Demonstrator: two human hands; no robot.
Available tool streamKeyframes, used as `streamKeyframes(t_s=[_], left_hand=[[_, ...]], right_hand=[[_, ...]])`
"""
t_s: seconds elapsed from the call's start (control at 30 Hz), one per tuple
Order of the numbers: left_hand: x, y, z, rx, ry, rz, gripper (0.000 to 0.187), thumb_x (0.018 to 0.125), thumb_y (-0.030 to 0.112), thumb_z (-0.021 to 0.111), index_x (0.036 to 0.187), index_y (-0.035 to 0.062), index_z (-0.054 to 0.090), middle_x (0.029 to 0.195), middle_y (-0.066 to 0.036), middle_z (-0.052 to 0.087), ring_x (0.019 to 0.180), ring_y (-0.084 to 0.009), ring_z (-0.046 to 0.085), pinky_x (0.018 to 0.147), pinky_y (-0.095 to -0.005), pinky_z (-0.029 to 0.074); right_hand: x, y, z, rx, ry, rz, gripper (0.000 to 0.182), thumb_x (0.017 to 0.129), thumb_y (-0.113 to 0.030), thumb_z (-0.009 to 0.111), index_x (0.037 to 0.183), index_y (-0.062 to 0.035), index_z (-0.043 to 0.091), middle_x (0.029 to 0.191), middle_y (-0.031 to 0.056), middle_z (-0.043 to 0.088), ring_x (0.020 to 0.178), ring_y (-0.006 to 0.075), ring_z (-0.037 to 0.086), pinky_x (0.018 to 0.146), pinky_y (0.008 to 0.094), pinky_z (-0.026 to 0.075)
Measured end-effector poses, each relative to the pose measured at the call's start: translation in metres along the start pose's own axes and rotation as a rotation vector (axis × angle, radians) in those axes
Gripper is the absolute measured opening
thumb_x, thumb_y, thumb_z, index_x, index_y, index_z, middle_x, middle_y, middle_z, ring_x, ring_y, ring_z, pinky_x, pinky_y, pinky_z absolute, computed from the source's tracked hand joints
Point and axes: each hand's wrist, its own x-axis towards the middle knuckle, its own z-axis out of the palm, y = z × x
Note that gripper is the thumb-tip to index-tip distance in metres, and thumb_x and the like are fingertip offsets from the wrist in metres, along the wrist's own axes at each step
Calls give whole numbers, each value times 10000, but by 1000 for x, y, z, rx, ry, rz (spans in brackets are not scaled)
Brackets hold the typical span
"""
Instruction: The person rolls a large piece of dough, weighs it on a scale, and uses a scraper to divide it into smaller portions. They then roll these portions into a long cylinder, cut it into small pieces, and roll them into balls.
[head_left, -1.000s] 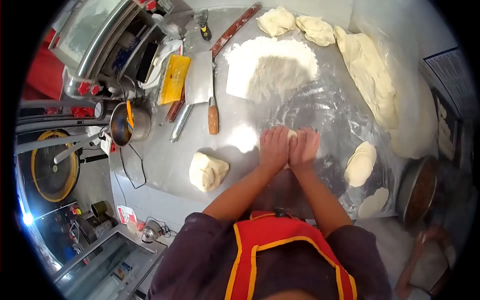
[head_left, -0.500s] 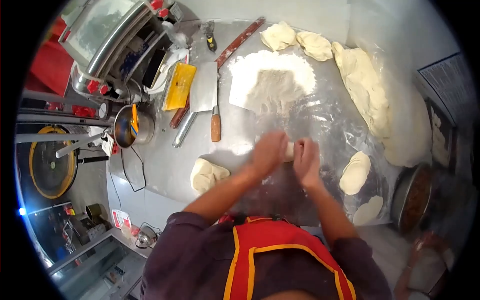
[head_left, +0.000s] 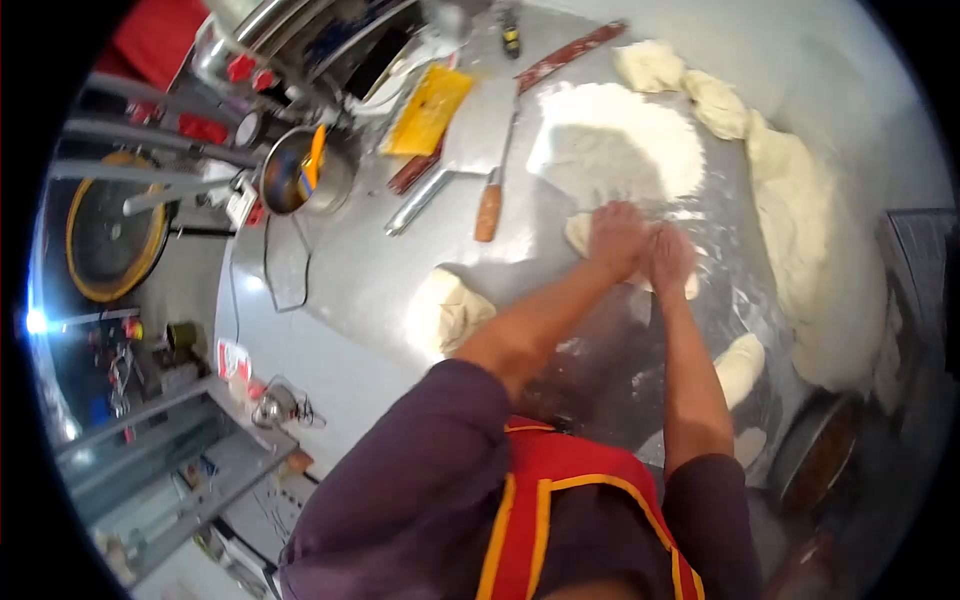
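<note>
A piece of dough (head_left: 577, 232) lies on the metal worktop under both my hands, its ends showing on either side. My left hand (head_left: 618, 242) presses flat on it with the fingers stretched forward. Close beside it, my right hand (head_left: 673, 262) also lies on the dough, fingers extended and slightly blurred; the two hands touch or nearly touch. Just beyond them spreads a patch of white flour (head_left: 672, 135). A dough lump (head_left: 447, 312) sits to the left of my forearms. By my right forearm is a flattened oval of dough (head_left: 742, 368).
Two dough lumps (head_left: 650, 66) and a long dough mass (head_left: 790, 200) line the far right. A wooden-handled flat blade (head_left: 478, 135), a yellow scraper (head_left: 430, 110) and a metal pot (head_left: 335, 178) stand or lie leftward. A pan with brown contents (head_left: 830, 455) is at right.
Both hands have moved forward and from gripping the small dough piece to pressing flat on a wider one near the flour. My view has shifted, so the worktop appears farther right and higher.
</note>
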Motion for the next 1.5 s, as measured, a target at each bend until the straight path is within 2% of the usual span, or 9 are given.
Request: streamKeyframes(t_s=[0.03,0.13,0.2,0.37,0.7,0.83,1.13,1.3,1.5], left_hand=[[-7,-3,-19,-116,-24,132,185,838,211,558,956,83,620,958,-86,588,943,-294,547,795,-440,407],[-51,7,-86,-224,-275,119,208,869,229,529,975,63,597,999,-133,610,1028,-319,544,881,-434,416],[-95,17,-72,-308,109,168,205,842,213,557,985,71,590,1061,-119,598,1040,-314,539,930,-448,403],[-98,-1,-39,-116,84,188,191,824,238,568,956,101,584,1030,-87,586,1012,-277,538,895,-445,401],[-32,-7,-35,-238,-83,-64,412,837,330,616,1151,79,525,1204,-140,510,1169,-335,456,980,-492,339],[-130,-41,-164,1,-118,38,775,758,452,710,1365,60,429,1422,-203,351,1353,-387,283,1085,-621,175],[-223,-128,-191,73,-40,-213,686,685,270,820,1306,197,537,1354,-184,449,1235,-385,431,979,-464,394],[-181,-157,-245,-922,10,-834,385,861,239,701,1185,54,610,1046,-69,656,926,-128,618,807,-283,499],[-146,-148,-258,-1331,12,-807,399,890,236,664,1219,22,587,1076,-67,645,946,-135,612,815,-283,498]], right_hand=[[-4,15,6,160,196,-111,219,922,-169,471,1052,-23,569,937,186,595,893,365,545,783,465,429],[-48,-51,-97,188,-177,8,293,921,-210,455,1059,2,602,1005,211,609,952,384,554,856,502,396],[-88,-77,-89,190,27,-9,313,907,-181,459,1128,5,579,1045,199,599,950,382,537,859,506,383],[-95,-62,-23,69,4,-7,328,886,-158,484,1169,-6,554,1087,172,593,936,367,531,848,498,377],[-19,-25,-11,-82,-120,143,220,930,-266,477,855,-67,533,933,129,573,899,369,531,797,480,391],[-42,-28,-37,306,-166,77,337,962,-325,455,1056,-28,583,1046,204,584,994,400,527,876,484,385],[-44,-46,-43,117,-208,-82,656,765,-387,727,1273,-40,499,1164,172,557,1115,369,490,955,469,356],[-69,-60,-66,134,-144,-109,546,715,-255,760,1183,-74,547,1070,147,560,1028,354,502,889,482,372],[-137,-98,-93,200,-97,-144,322,686,-115,722,990,-85,619,992,126,591,950,352,521,833,471,390]])
